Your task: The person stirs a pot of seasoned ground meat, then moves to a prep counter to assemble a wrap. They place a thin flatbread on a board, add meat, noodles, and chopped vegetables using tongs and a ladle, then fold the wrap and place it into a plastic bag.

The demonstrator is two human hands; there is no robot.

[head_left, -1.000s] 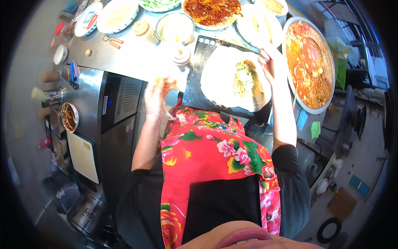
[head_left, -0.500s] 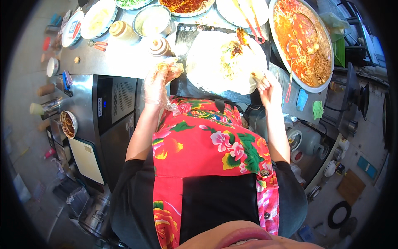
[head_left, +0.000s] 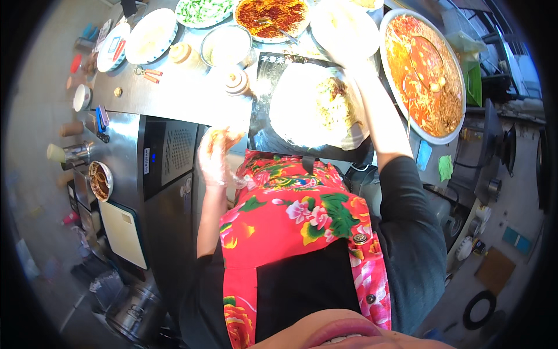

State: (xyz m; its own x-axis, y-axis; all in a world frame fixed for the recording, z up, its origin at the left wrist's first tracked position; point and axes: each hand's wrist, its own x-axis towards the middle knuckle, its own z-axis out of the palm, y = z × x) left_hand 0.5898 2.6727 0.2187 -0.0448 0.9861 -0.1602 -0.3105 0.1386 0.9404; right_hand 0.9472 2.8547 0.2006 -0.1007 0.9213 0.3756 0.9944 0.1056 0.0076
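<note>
A thin, pale round wrapper (head_left: 296,107) lies on a black board (head_left: 264,131), bleached by glare. Shredded pale-green filling (head_left: 337,110) with a dark red dab sits on its right half. My left hand (head_left: 215,152), in a clear plastic glove stained orange at the fingers, is raised left of the board. Its fingers are curled in, and anything inside is hidden. My right hand (head_left: 349,55) reaches across the board's right side to a white plate (head_left: 325,23) at the back. Glare washes out its fingers and whatever they may touch.
A large basin of red stew (head_left: 427,75) stands at the right. Along the back are a bowl of chili (head_left: 270,17), a plate of chopped greens (head_left: 203,9) and a glass bowl (head_left: 226,46). Squeeze bottles (head_left: 236,81) stand left of the board.
My right hand has left the wrapper's right edge and stretched away to the back plate. The red-handled spoon over the filling no longer shows there. My left hand has dropped lower, toward me.
</note>
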